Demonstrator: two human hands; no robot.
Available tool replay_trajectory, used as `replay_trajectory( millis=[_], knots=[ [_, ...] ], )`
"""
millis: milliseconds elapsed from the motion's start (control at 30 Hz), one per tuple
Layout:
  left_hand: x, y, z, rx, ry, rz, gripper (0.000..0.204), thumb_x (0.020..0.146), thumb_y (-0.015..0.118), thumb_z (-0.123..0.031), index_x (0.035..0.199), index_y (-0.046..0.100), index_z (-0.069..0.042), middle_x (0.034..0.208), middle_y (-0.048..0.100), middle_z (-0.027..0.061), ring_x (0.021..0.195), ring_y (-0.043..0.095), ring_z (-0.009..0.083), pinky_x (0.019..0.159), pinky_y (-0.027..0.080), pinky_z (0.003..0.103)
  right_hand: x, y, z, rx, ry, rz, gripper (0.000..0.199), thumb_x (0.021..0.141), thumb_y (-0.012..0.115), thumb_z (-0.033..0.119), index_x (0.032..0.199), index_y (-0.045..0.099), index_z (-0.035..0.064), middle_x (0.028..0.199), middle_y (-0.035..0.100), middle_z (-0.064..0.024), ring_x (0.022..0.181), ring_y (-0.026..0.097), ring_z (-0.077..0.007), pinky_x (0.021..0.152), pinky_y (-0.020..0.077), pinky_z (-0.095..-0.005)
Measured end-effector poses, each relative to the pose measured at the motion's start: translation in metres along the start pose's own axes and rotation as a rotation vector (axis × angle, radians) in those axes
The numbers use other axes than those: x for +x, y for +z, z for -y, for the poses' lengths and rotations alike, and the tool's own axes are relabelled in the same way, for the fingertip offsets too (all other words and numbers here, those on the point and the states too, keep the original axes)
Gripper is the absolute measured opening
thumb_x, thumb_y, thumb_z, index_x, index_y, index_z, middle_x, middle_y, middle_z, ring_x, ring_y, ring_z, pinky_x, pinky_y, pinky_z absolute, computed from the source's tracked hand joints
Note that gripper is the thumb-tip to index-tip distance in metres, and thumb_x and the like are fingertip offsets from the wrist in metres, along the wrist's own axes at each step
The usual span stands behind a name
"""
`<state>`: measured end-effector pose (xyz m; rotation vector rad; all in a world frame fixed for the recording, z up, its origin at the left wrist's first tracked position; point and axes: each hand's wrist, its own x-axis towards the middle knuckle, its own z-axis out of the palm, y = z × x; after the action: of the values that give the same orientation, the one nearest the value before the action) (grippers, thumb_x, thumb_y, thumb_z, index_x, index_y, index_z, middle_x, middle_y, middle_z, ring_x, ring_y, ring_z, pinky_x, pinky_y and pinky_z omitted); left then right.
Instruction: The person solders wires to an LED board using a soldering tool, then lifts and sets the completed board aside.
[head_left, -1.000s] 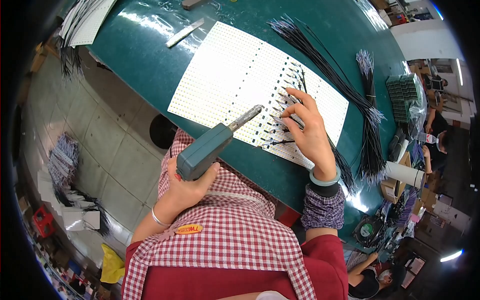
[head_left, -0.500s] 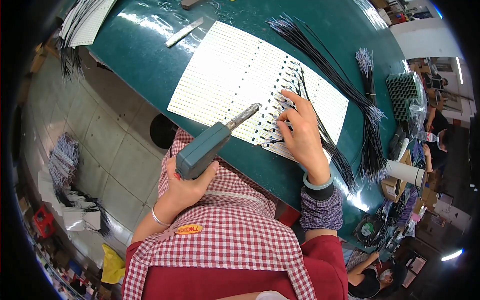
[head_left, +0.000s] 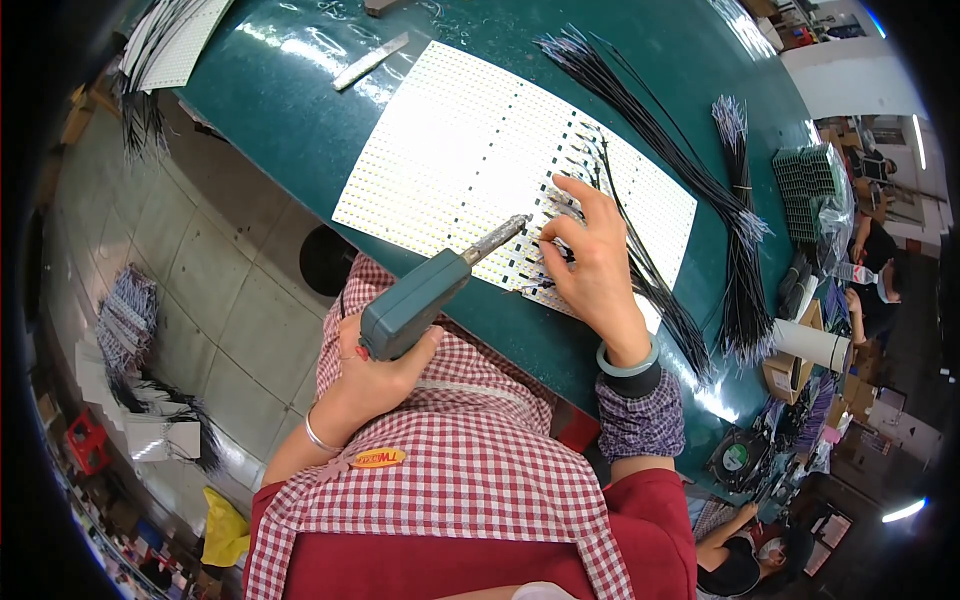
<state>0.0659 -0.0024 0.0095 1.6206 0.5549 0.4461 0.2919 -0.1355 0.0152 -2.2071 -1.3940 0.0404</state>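
Observation:
My left hand [head_left: 378, 372] is wrapped round the dark green body of a soldering gun [head_left: 415, 303]. Its long metal barrel points up and right, and the tip sits over a white circuit board sheet [head_left: 425, 130] with many rows of small yellowish pads. Just right of the tip, my right hand [head_left: 598, 262] pinches with thumb and forefinger at what looks like a thin wire end, mostly hidden by the fingers. Several black wires [head_left: 622, 205] with pale ends lie in a row on the board and trail beneath this hand toward the table's front edge.
Bundles of black wire [head_left: 640, 125] lie on the green table [head_left: 290, 120] beyond and right of the board, one bundle [head_left: 740, 250] tied. A flat pale strip [head_left: 370, 62] lies at the back. Stacked green parts [head_left: 808, 190] stand far right. Co-workers sit at the right side.
The soldering gun has moved slightly up and right, its tip nearer my right fingers. My right hand has shifted a little left, and its thumb and forefinger have drawn together.

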Motion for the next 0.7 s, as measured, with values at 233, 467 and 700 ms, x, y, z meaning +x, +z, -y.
replay_trajectory(
  millis=[233,467,700],
  knots=[
    [-0.003,0.000,-0.001,-0.021,-0.015,-0.020,0.013,0.079,0.074,-0.003,0.090,0.067,0.000,0.080,0.069,0.0050,0.067,0.065,0.0104,0.061,0.050,0.024,0.005,-0.004,0.003,-0.031,-0.015,0.068,0.011,0.071,0.070,0.002,0.078,0.062,0.0027,0.135,0.052,-0.0170,0.122,0.048,-0.0382,0.101,0.0384,-0.0476],
    [-0.009,-0.007,0.002,0.012,-0.022,0.017,0.015,0.078,0.074,-0.003,0.091,0.067,0.001,0.074,0.068,0.0038,0.062,0.063,0.0086,0.056,0.048,0.024,0.007,-0.007,0.008,-0.039,-0.051,0.095,0.012,0.070,0.071,0.000,0.076,0.061,0.0017,0.137,0.050,-0.0177,0.123,0.047,-0.0383,0.102,0.0385,-0.0475],
    [-0.012,-0.005,0.006,0.001,-0.006,0.027,0.014,0.078,0.073,-0.002,0.091,0.067,0.000,0.073,0.065,0.0028,0.059,0.059,0.0079,0.054,0.046,0.024,0.005,-0.005,0.012,-0.097,-0.091,0.075,0.010,0.068,0.070,0.000,0.073,0.061,0.0002,0.136,0.051,-0.0179,0.122,0.048,-0.0363,0.103,0.0389,-0.0484]
  ],
)
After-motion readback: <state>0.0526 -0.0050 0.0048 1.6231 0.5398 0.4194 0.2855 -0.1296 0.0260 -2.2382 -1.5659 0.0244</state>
